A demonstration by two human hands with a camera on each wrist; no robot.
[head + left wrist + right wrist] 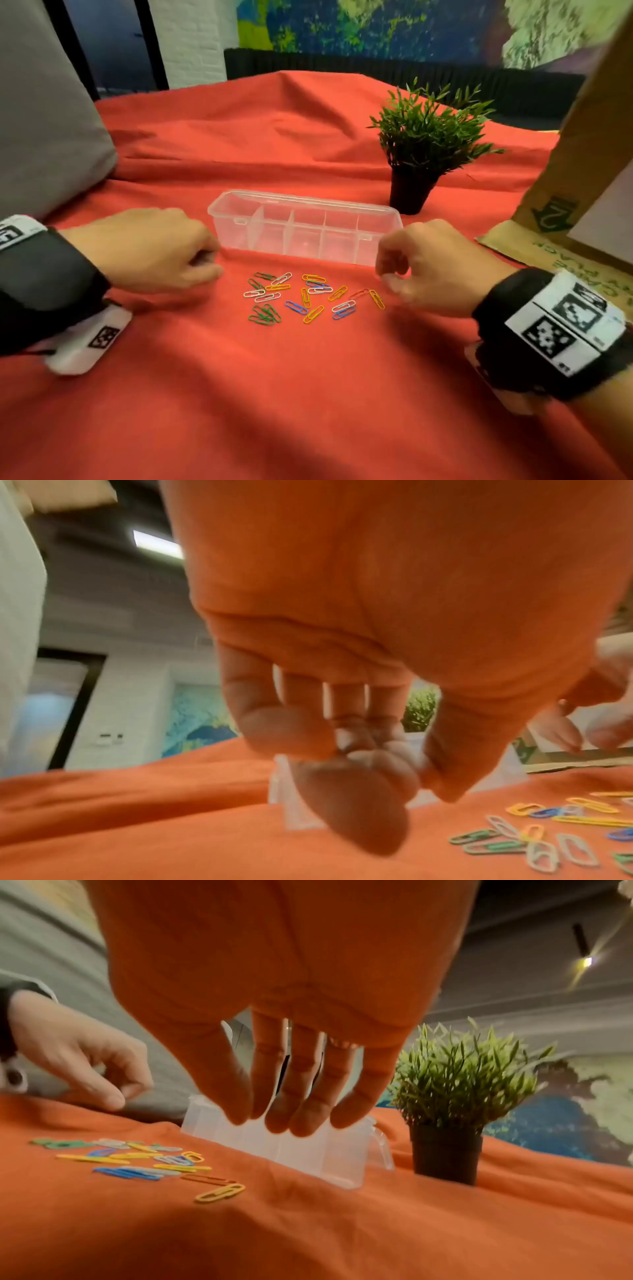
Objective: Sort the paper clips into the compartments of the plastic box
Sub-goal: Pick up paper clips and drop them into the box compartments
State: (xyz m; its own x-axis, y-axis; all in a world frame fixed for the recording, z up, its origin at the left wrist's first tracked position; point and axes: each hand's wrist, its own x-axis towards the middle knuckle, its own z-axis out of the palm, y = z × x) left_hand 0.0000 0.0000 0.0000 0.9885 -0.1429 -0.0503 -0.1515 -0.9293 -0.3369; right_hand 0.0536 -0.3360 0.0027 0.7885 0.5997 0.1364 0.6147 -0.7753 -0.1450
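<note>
A clear plastic box [305, 228] with several compartments lies open on the red cloth [308, 394], its lid folded back behind it. Several coloured paper clips [308, 296] lie scattered just in front of it: green, white, yellow, blue and red. My left hand [209, 265] hovers at the box's left end with fingers curled in, holding nothing [394, 783]. My right hand [390, 281] hangs over the box's right front corner, fingers pointing down and relaxed [291, 1121], empty. The box [308, 1153] and clips [137, 1161] show below those fingers.
A small artificial plant in a black pot [416, 154] stands behind the box's right end. A cardboard box [582, 171] rises at the right edge, and a grey cushion [44, 120] lies at the left. Rumpled cloth spreads toward me in front of the clips.
</note>
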